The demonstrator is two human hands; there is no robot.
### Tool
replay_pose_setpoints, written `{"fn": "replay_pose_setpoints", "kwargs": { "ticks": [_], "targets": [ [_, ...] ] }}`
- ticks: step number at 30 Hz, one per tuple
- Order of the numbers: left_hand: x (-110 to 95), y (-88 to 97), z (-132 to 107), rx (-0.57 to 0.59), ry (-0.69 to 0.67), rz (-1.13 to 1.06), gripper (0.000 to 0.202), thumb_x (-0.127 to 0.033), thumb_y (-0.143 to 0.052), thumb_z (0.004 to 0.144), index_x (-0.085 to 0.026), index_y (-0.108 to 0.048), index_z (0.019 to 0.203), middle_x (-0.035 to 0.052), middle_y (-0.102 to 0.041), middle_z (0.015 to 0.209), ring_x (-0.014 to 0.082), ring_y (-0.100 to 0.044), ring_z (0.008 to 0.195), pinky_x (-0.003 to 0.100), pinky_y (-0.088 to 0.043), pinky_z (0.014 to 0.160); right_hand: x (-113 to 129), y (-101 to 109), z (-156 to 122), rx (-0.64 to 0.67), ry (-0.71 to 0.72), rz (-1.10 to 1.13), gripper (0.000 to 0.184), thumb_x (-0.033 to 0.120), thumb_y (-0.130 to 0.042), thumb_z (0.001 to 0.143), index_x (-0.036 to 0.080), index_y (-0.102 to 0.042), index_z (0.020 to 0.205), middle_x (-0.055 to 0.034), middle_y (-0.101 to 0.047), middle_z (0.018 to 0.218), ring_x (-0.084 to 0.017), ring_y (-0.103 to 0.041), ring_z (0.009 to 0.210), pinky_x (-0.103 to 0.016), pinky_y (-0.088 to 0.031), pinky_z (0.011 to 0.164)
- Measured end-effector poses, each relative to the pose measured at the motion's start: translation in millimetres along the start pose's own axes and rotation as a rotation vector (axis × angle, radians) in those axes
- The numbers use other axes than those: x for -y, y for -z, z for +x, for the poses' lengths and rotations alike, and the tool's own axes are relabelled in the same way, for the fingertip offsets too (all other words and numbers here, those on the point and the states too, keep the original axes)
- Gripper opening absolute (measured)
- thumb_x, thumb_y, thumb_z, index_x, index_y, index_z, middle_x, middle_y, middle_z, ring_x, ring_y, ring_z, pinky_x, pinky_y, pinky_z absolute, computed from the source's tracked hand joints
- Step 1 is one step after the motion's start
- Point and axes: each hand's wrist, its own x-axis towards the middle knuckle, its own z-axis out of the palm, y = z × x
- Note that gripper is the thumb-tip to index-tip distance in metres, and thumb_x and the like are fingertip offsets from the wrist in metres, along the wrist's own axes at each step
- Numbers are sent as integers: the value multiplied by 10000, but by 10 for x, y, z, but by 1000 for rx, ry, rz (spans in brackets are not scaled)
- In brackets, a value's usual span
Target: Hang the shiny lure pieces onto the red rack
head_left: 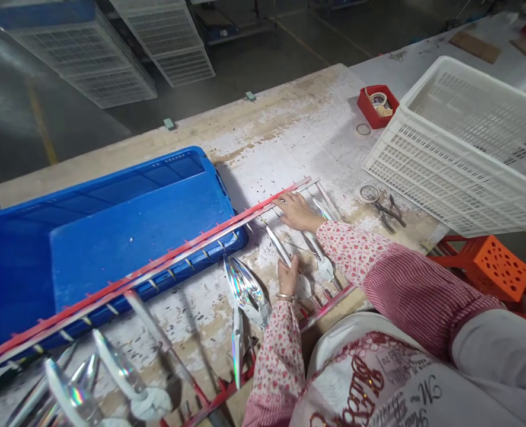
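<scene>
A long red rail [165, 261] with small pegs lies slantwise over the worn white table [289, 136] and the rim of a blue tray [111, 225]. Shiny iridescent leaf-shaped pieces [245, 290] rest between it and a second red rail [329, 299] near my body. My right hand [296, 210] lies flat, fingers stretched, on the upper rail's right end. My left hand [288, 274] is closed round the lower end of one shiny piece [276, 243]. Both sleeves are pink with a floral print.
A white slotted crate [467, 142] stands at the right. A small red box with tape [377, 105] sits behind it; pliers [389, 212] and a tape ring lie beside it. Orange crates [498, 267] are below the table edge. White baskets [111, 59] stand on the floor.
</scene>
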Motion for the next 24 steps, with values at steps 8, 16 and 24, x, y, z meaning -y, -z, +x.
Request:
{"fn": "replay_pose_setpoints", "kwargs": {
  "ticks": [8,16,24],
  "targets": [
    [117,851,-266,-273,-216,838,668,-490,-683,764,-78,-545,1272,241,-544,1281,380,-476,1216,526,-372,1035,60,18,-590,-101,38,235,450,227,-548,916,115,-513,1350,-153,-481,1405,-260,-386,1315,-415,-298,1131],
    [436,1343,-691,-360,-147,1287,576,-345,-678,812,-187,-514,1341,144,-457,1450,378,-356,1325,602,-293,1077,349,-312,-1599,200,-68,504,199,176,-544,920,121,-691,1042,-77,-722,951,-158,-647,849,-253,-460,788],
    [469,1308,-940,-428,97,1323,411,-332,-589,858,-127,-595,1214,170,-486,1388,351,-479,1182,468,-442,925,511,-804,-2134,538,3,561,184,104,-581,853,107,-747,934,-72,-742,839,-169,-664,764,-231,-437,694]
  ]
}}
